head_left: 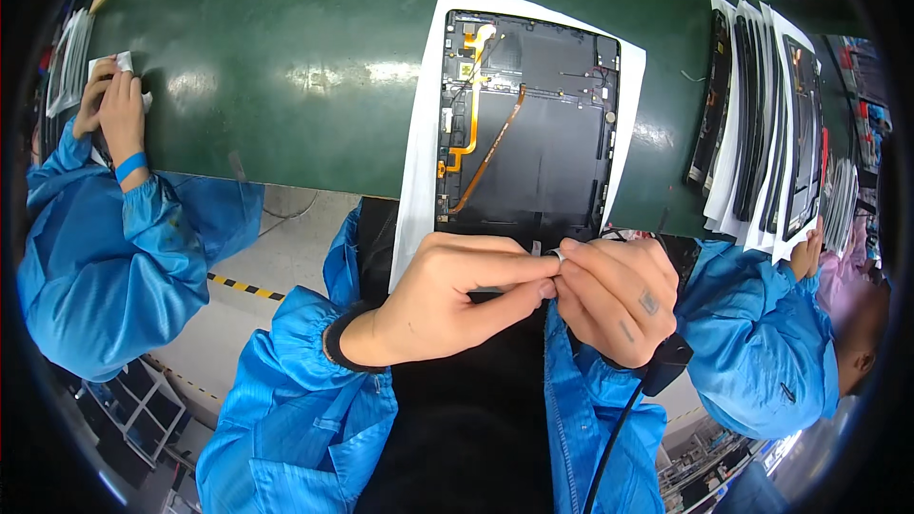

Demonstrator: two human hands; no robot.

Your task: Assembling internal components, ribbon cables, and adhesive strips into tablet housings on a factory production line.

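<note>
Left hand (462, 290) and right hand (619, 300) meet, pinching between them one small pale piece (555, 255), near the black panel (562, 148) on white paper (425, 162). Preparing this piece seems the present step; next move probably calls for careful placing.

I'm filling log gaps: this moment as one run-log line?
left hand, right hand: apparently pinching small pale piece; black panel: on white sheet; white sheet: on green table
</note>
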